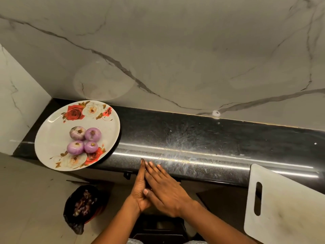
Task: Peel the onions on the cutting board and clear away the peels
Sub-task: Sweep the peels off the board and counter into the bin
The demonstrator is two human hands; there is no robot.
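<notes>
Left hand: the left hand (139, 189) stands on edge in front of the bench (219, 136), palm turned to the right, fingers straight and close together, holding nothing.
Right hand: the right hand (167, 191) lies flat across the left one, palm against palm, fingers straight and slightly spread, also holding nothing.
Fingertips: the tips of both hands reach over the rounded front edge of the bench; whether they touch it cannot be told.
Onions: four peeled purple onions (93, 134) sit in a tight cluster on a plate, two behind and two in front, touching one another, root ends up.
Plate: a white plate (51, 138) with red and cream roses printed on it rests at the left end of the bench, its near rim hanging out past the front edge.
Cutting board: a white cutting board (284, 208) with a slot handle is at the right, well apart from the plate; its far corner lies over the front edge of the bench and its surface is bare apart from faint smudges. What carries the rest of it cannot be seen.
Peels: reddish-purple peels (84, 201) lie in a black bin bag (75, 221) on the floor (31, 191), below the plate and left of the hands.
Bench: dark, speckled and glossy, with pale scratch marks in the middle just beyond the hands.
Wall: grey-veined marble wall (175, 50) rises behind the bench and turns a corner at the left.
</notes>
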